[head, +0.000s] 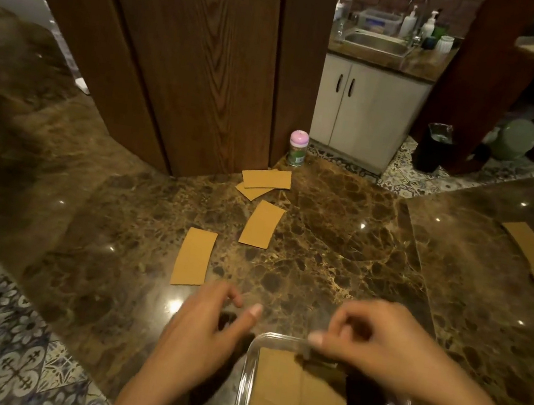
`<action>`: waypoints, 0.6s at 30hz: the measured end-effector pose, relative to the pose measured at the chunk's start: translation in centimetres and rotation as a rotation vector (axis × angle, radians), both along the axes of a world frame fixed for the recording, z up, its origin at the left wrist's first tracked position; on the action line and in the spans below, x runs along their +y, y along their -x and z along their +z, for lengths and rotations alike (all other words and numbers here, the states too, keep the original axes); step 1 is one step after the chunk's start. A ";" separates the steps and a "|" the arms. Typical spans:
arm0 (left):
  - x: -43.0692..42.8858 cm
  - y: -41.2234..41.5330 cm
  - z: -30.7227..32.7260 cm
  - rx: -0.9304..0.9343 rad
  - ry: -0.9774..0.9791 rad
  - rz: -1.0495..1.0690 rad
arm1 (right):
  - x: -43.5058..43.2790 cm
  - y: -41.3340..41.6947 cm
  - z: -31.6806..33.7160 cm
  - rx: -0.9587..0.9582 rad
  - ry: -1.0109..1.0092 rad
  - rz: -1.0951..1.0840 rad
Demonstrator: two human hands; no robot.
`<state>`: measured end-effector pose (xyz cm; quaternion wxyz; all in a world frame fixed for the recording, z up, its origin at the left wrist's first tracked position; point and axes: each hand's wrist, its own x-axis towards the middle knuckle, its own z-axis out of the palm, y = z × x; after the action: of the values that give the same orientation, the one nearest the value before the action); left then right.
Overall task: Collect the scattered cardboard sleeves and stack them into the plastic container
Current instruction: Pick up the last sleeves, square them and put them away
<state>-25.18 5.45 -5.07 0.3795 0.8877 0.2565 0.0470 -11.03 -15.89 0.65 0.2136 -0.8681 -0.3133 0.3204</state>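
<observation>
Tan cardboard sleeve [194, 257] on marble, just ahead-left of left hand [201, 328]; lies lengthwise away, far from right hand [375, 347]. Left fingers loosely curled, empty. Right thumb at plastic container [246, 372] rim, grip unclear.

Glossy marble counter [321, 245], matt cardboard sleeves [194, 257], clear plastic container [247, 372], wood-grain panel [194, 52]

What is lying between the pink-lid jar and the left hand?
In the head view: two overlapping sleeves near the jar, then a single sleeve closer to the left hand.
</observation>
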 end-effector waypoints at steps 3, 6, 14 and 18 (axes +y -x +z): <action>4.2 -3.9 -1.8 0.072 -0.176 0.111 | 3.7 -5.4 -2.1 -0.077 -0.122 -0.126; 8.1 -6.9 -3.6 0.386 -0.254 0.248 | 9.6 -10.0 -4.6 -0.089 -0.100 -0.084; 11.6 -10.7 -4.6 0.493 -0.142 0.286 | 23.1 -15.2 -8.6 -0.235 0.098 0.046; 12.6 -13.8 -4.5 0.288 -0.101 0.156 | 23.6 -15.1 -10.0 -0.206 0.189 0.063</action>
<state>-11.34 18.08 -9.59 0.2892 0.8805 0.3736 -0.0384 4.04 7.76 -9.36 0.0873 -0.9024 -0.3292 0.2641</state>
